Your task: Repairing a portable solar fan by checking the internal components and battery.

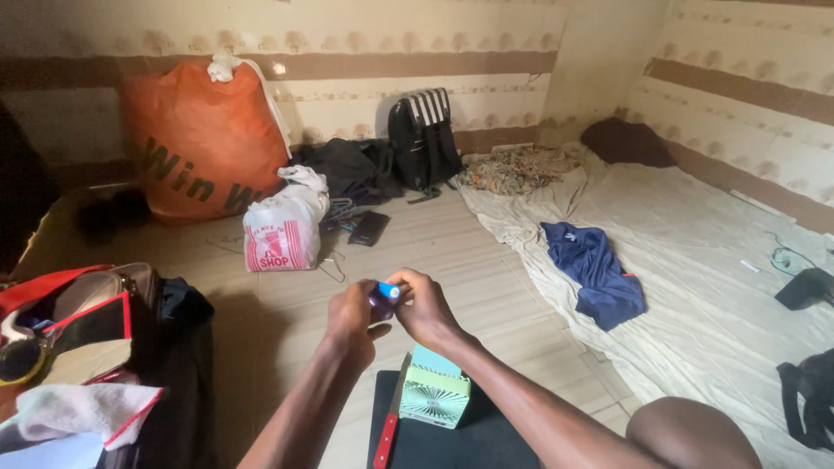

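Note:
Both my hands meet at the lower middle of the head view around a small dark object with a blue end (385, 295). My left hand (353, 314) cups it from the left and below. My right hand (419, 306) pinches its blue tip from the right. Below the hands, a small pale green box-shaped fan (434, 388) stands on a dark mat (452, 439). A knife with a red handle (388, 427) lies along the mat's left side.
A bed sheet (712, 287) with a blue garment (593, 271) covers the right. At the back stand an orange sack (201, 143), a white plastic bag (283, 227) and a black backpack (423, 139). Open bags with cloths (82, 347) crowd the left.

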